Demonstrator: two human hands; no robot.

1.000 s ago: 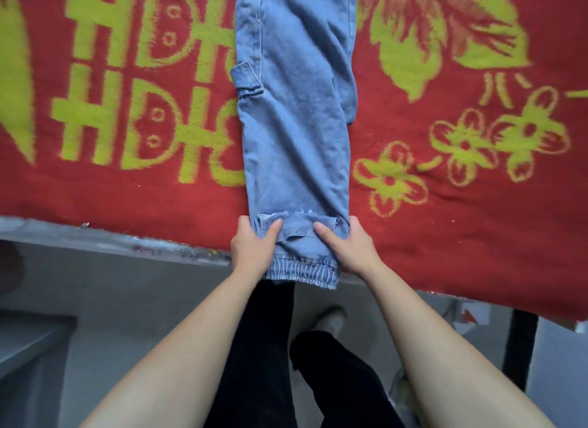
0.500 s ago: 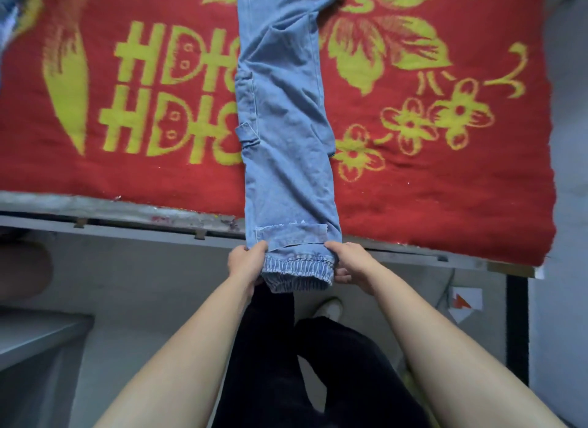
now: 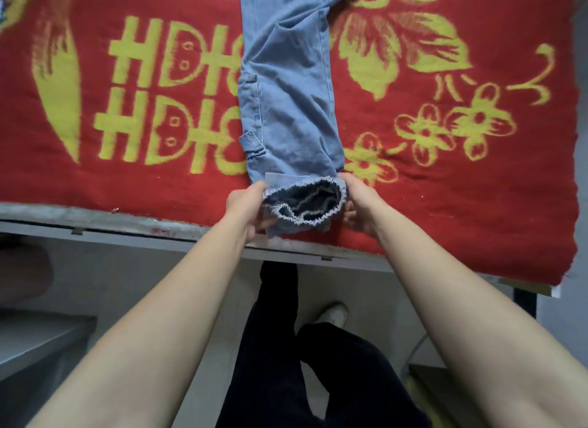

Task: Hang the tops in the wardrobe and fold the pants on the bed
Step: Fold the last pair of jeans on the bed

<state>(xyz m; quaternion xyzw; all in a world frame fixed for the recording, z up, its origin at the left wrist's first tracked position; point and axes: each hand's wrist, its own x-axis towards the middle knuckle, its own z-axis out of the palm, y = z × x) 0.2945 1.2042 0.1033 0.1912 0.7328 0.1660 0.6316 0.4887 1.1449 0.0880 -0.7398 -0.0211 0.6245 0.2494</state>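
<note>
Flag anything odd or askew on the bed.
Nothing stands out. The jeans lie straight on the blanket, slightly creased; the left hand and right hand grip the cuffs, lifted at the near edge.

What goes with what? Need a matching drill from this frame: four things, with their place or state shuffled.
1. light blue denim pants
2. red blanket with yellow-green flowers
3. left hand
4. white shoe

A. on the floor
B. grips the pants' gathered cuff
C. stretched lengthwise on the blanket
D. spread over the bed

Pairs: 1-C, 2-D, 3-B, 4-A
</note>
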